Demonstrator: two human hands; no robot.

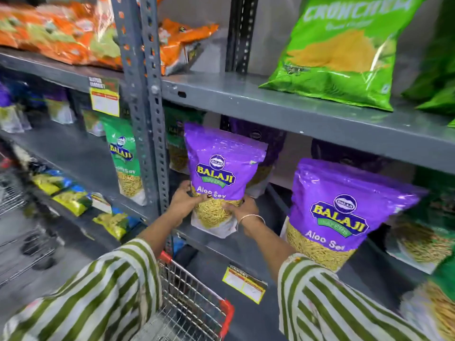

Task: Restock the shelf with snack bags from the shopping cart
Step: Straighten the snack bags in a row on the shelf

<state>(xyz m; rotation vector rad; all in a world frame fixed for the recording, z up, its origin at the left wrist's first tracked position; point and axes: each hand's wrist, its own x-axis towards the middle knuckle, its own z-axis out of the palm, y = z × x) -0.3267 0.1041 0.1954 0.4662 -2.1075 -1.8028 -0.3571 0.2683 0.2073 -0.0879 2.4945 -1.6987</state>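
Note:
A purple Aloo Sev bag [221,173] stands upright on the grey middle shelf [236,244], just right of the shelf's upright post. My left hand [183,201] grips its lower left edge and my right hand [242,209] grips its lower right side. A second purple Aloo Sev bag [342,212] stands to the right, nearer the shelf's front edge. More purple bags sit in shadow behind both. The shopping cart [194,303], wire with red trim, is below between my striped sleeves.
A grey perforated post [145,107] divides the shelf bays. Green Balaji bags [125,158] stand in the left bay. A big green bag [344,50] and orange bags [56,33] lie on the upper shelf. Yellow price tags [243,284] hang on shelf edges. Another wire cart [14,217] is at left.

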